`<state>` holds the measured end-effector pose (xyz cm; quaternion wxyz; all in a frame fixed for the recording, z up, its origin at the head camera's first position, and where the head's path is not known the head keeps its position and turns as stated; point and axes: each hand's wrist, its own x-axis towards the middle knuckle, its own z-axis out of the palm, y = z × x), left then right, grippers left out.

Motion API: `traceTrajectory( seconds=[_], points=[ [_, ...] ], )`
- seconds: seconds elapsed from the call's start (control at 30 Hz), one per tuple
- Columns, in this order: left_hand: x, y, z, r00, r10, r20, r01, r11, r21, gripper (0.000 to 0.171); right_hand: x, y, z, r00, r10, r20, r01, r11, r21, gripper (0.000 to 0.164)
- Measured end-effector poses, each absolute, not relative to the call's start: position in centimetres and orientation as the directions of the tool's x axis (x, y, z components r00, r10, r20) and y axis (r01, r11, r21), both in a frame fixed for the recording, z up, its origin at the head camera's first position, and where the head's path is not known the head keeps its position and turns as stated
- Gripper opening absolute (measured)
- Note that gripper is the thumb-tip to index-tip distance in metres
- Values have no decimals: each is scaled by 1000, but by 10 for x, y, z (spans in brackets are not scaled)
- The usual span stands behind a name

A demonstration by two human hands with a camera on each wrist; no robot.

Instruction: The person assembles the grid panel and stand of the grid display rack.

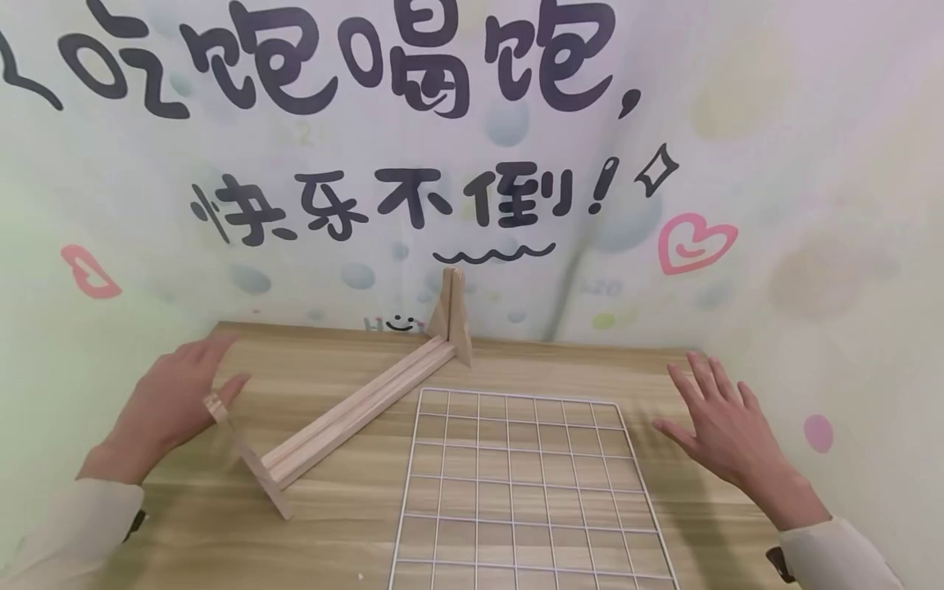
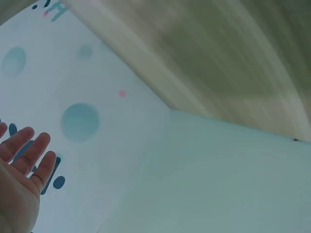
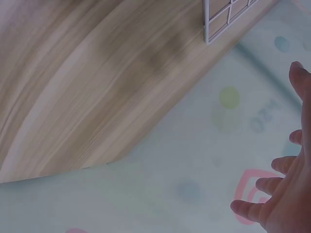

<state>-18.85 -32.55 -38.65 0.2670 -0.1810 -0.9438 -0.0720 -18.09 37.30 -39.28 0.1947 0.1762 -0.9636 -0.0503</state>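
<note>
So the left hand (image 1: pixel 165 401) is up by the left end of the tabletop (image 1: pixel 332 533), thumb sticking out and fingers stretched loosely, with gaps between them in its own wrist cam. Right next to it is a wooden stand (image 1: pixel 361 414), basically a long grooved bar with an upright piece at each end. The near end piece (image 1: pixel 254 463) overlaps the edge of that hand in the head view, and honestly I can't tell if they're touching. From there the bar runs off to the hand's right and away from the person, up to the far end piece (image 1: pixel 457 319), which stands close to the back edge. The right hand (image 1: pixel 726 430) is way over on the other side, palm down-ish, fingers straight and spread, thumb pointing in toward the middle. Just to the left of it there's a white wire grid (image 1: pixel 510 482) lying flat, well apart from the left hand, with the stand in between. Both arms have light sleeves (image 1: pixel 837 553) behind the hands. Beyond the hands is a pale printed backdrop (image 1: pixel 774 180) with big black lettering (image 1: pixel 435 74), and a pink heart (image 1: pixel 696 246) sits above the right hand.
</note>
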Motion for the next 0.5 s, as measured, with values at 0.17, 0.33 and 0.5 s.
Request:
traceTrajectory(
  seconds=[0.17, 0.33, 0.5],
  points=[
    [-188, -322, -370, -770, 304, 561, 396, 917, 46, 63, -179, 370, -391, -862, -362, 356, -328, 932, 152, 86],
    [-187, -317, -357, -795, 299, 528, 392, 917, 70, 65, -178, 366, -388, -861, -368, 351, -343, 930, 134, 86],
    [-185, -316, -349, -844, 276, 460, 366, 923, 118, 64, -177, 363, -387, -845, -392, 363, -368, 920, 137, 87]
  ],
)
